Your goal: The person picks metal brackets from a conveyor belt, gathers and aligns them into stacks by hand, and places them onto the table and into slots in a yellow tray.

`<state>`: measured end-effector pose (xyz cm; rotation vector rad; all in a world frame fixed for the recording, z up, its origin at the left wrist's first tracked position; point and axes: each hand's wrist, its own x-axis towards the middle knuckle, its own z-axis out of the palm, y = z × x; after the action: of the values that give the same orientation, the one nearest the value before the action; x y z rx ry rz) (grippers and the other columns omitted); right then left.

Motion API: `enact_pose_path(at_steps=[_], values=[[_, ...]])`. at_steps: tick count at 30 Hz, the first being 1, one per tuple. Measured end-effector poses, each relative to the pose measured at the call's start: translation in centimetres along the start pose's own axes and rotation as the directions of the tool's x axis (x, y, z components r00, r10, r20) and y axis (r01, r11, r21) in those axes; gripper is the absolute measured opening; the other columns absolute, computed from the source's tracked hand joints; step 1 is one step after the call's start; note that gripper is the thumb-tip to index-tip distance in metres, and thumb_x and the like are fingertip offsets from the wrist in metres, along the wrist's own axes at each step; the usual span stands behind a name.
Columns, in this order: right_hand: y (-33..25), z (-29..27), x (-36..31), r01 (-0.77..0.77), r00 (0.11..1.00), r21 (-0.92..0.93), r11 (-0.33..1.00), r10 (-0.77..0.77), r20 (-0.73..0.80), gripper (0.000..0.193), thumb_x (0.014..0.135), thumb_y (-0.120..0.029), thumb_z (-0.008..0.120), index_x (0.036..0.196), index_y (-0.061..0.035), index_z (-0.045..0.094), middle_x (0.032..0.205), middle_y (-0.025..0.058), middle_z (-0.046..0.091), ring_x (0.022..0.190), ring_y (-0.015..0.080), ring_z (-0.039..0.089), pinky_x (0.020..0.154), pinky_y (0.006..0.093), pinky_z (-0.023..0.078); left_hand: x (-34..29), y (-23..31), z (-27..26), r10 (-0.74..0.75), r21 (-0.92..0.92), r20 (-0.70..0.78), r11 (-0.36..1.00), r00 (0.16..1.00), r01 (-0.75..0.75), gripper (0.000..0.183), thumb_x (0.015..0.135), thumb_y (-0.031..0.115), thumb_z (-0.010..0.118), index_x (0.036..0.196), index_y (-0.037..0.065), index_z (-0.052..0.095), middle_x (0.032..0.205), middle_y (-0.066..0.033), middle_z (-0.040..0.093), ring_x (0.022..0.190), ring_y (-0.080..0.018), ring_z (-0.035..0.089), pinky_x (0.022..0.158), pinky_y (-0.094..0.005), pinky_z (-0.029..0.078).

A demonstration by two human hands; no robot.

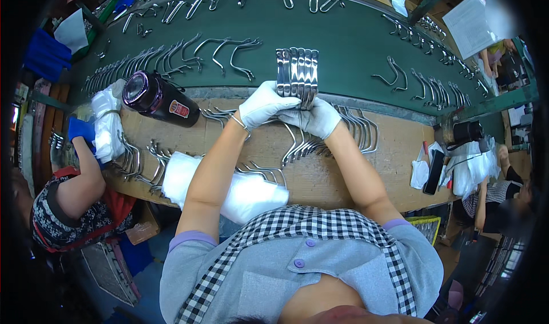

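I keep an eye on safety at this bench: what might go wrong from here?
The left hand and right hand, both gloved, hold a stack of shiny metal parts; a smooth one might slip out. The dark bottle left of the left forearm could get bumped. The white bundle at the bench's near edge may slide off.

At twelve o'clock, slim curved silver metal pieces (297, 72) are gleaming with a mirror-smooth polish; white cloth gloves (260, 106) are looking soft and matt. A dark green flat surface (337, 44) is looking dull, and the brown board-like counter (403, 141) matt. At ten, a dark cylindrical bottle (160, 99) is shining glossily; at seven, a white crumpled bundle (251, 197) is resembling thin plastic.
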<state>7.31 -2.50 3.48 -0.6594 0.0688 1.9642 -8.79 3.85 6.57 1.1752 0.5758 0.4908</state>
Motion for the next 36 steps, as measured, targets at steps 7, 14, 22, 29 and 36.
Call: enact_pose_path(at_steps=[7, 14, 22, 29, 36], values=[[-1.3, -2.4, 0.8, 0.009, 0.969, -0.055, 0.998, 0.005, 0.247, 0.036, 0.094, -0.012, 0.038, 0.122, 0.0102, 0.045, 0.121, 0.0257, 0.052, 0.109, 0.0344, 0.056, 0.098, 0.0495, 0.046, -0.1, 0.0, 0.3, -0.063, 0.136, 0.023, 0.989, 0.998, 0.059, 0.027, 0.080, 0.009, 0.069, 0.105, 0.001, 0.064, 0.098, -0.0030, 0.065, 0.087, -0.0083, 0.059, 0.078, -0.0243, 0.049], [-2.5, -3.6, 1.4, -0.119, 0.886, 0.088, 0.989, 0.066, 0.459, 0.040, 0.097, -0.016, 0.030, 0.126, 0.0091, 0.041, 0.122, 0.0255, 0.051, 0.112, 0.0340, 0.054, 0.101, 0.0518, 0.041, 0.1, -0.2, 1.1, -0.085, 0.246, 0.054, 0.967, 0.995, 0.070, 0.026, 0.081, 0.013, 0.070, 0.104, 0.001, 0.066, 0.095, -0.0022, 0.066, 0.085, -0.0064, 0.057, 0.077, -0.0233, 0.048], [-2.0, -4.0, 1.6, -0.073, 0.891, 0.091, 0.993, 0.023, 0.454, 0.040, 0.098, -0.017, 0.026, 0.126, 0.0077, 0.041, 0.124, 0.0243, 0.050, 0.112, 0.0338, 0.053, 0.101, 0.0515, 0.041, 0.1, 0.0, 1.2, -0.074, 0.317, 0.039, 0.947, 0.997, 0.058, 0.027, 0.082, 0.016, 0.070, 0.104, 0.000, 0.066, 0.095, -0.0025, 0.066, 0.084, -0.0064, 0.057, 0.076, -0.0230, 0.048], [-1.4, -3.9, 1.7, -0.083, 0.891, 0.098, 0.992, 0.029, 0.453, 0.037, 0.098, -0.017, 0.030, 0.123, 0.0064, 0.045, 0.121, 0.0234, 0.052, 0.111, 0.0329, 0.054, 0.099, 0.0507, 0.044, 0.1, -0.3, 0.6, -0.096, 0.278, 0.030, 0.957, 0.995, 0.084, 0.030, 0.082, 0.019, 0.069, 0.105, 0.000, 0.065, 0.097, -0.0044, 0.066, 0.086, -0.0081, 0.058, 0.078, -0.0242, 0.049], [-1.2, -3.7, 1.2, -0.087, 0.888, 0.133, 0.987, 0.016, 0.459, 0.038, 0.098, -0.018, 0.029, 0.123, 0.0055, 0.046, 0.122, 0.0230, 0.052, 0.111, 0.0338, 0.054, 0.099, 0.0505, 0.044, 0.1, -0.2, 0.9, -0.097, 0.261, 0.016, 0.961, 0.995, 0.090, 0.028, 0.083, 0.015, 0.068, 0.105, -0.001, 0.065, 0.096, -0.0043, 0.066, 0.085, -0.0073, 0.058, 0.077, -0.0234, 0.048]])
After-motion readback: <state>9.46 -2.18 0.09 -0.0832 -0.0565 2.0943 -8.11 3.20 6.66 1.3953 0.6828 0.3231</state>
